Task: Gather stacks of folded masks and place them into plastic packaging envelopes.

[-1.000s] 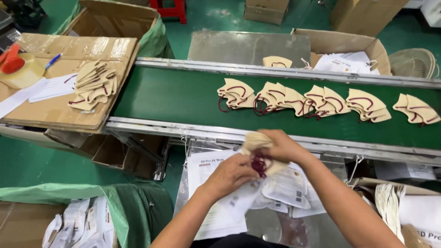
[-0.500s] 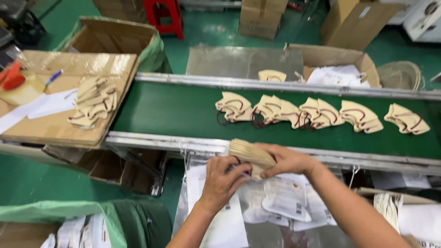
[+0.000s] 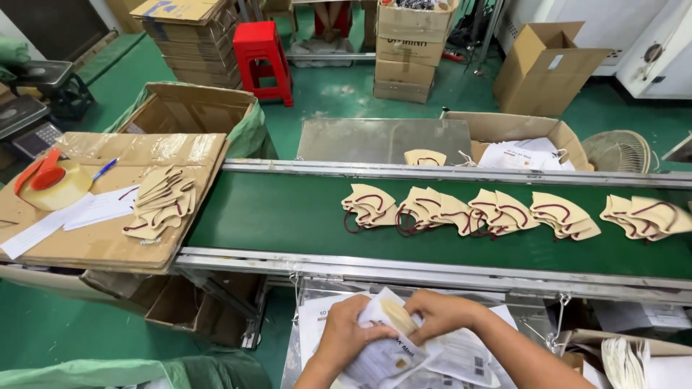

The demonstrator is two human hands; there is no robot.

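Left hand (image 3: pixel 352 333) and right hand (image 3: pixel 441 315) both have fingers clamped on a white printed pouch (image 3: pixel 386 349) low in the frame, just below the conveyor belt (image 3: pixel 288 216); a tan mask stack (image 3: pixel 397 315) pokes from its mouth, mostly hidden by the right hand. Forearms are cut off at the bottom edge, and more white pouches (image 3: pixel 461 356) beneath are hard to separate. Tan masks with dark red loops (image 3: pixel 497 212) line the green belt; brown cardboard boxes (image 3: pixel 409 49) stand behind it.

Bright, even overhead light with soft shadows, mild glare on the taped cardboard (image 3: pixel 155 149), slight wide-angle bending at the edges.
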